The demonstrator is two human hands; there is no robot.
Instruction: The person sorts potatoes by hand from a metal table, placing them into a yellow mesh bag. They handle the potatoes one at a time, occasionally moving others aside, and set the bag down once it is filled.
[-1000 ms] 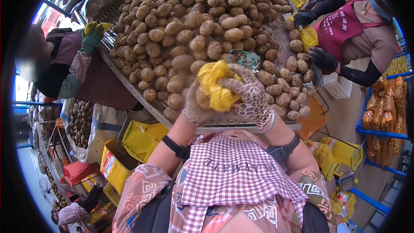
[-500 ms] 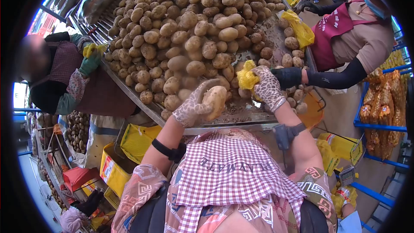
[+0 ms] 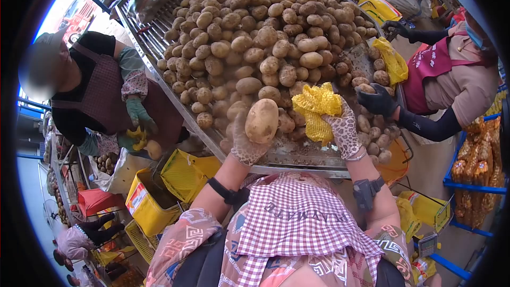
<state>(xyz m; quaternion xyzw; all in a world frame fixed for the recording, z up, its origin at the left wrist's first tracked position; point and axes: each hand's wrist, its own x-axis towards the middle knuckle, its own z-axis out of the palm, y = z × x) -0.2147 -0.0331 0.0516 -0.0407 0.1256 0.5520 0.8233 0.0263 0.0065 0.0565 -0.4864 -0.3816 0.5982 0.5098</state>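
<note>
A large light-brown potato (image 3: 261,121) rests in my left hand (image 3: 245,150), which wears a leopard-print glove. The fingers curl behind the potato, partly hidden by it. My right hand (image 3: 342,130), gloved in the same print, grips a bunched yellow mesh cloth (image 3: 319,111) just to the right of the potato. Cloth and potato are apart. Both hands are over the near edge of a metal sorting table (image 3: 297,171), in front of a big heap of soil-dusted potatoes (image 3: 249,42).
On the left, a co-worker (image 3: 106,85) in green gloves holds yellow cloth and a potato. At right, another person's dark-gloved hand (image 3: 377,100) reaches onto the table. Yellow baskets (image 3: 154,207) stand at lower left. A blue rack of filled orange net bags (image 3: 478,159) is at right.
My left hand has turned the potato upright, its broad face towards me. The yellow cloth is more spread out. The left co-worker's hands have moved down, off the table edge. The view has shifted.
</note>
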